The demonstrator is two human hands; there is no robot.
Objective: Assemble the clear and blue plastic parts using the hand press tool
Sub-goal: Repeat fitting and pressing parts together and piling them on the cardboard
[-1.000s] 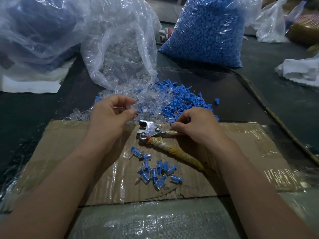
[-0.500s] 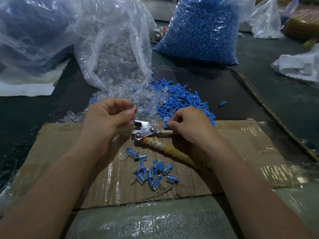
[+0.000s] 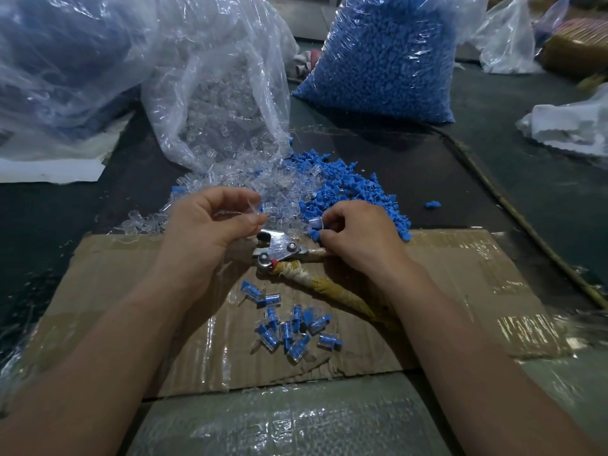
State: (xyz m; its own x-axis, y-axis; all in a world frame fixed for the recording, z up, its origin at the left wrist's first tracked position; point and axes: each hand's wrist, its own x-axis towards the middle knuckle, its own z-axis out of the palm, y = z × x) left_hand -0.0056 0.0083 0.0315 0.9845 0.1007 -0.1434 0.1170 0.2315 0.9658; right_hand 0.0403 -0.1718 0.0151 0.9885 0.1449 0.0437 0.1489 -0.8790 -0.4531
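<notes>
My left hand (image 3: 210,225) pinches a clear plastic part (image 3: 253,207) between thumb and fingertips, just above the hand press tool. My right hand (image 3: 357,236) has its fingers curled round a blue part (image 3: 315,232) at the near edge of the blue pile (image 3: 348,192). The hand press tool (image 3: 279,250) lies on the cardboard between my hands, its metal head to the left, its taped yellow handle (image 3: 332,291) running toward the lower right. A pile of clear parts (image 3: 263,189) lies beyond the tool. Several assembled clear-and-blue pieces (image 3: 289,327) lie on the cardboard near me.
A taped cardboard sheet (image 3: 477,274) covers the dark table. An open bag of clear parts (image 3: 217,93) stands at the back, a full bag of blue parts (image 3: 385,54) to its right. More plastic bags (image 3: 59,60) sit far left and right. One stray blue part (image 3: 432,204) lies right.
Both hands have lifted slightly toward the piles. My right hand has come off the tool handle and now holds a blue part; my left keeps pinching a clear part.
</notes>
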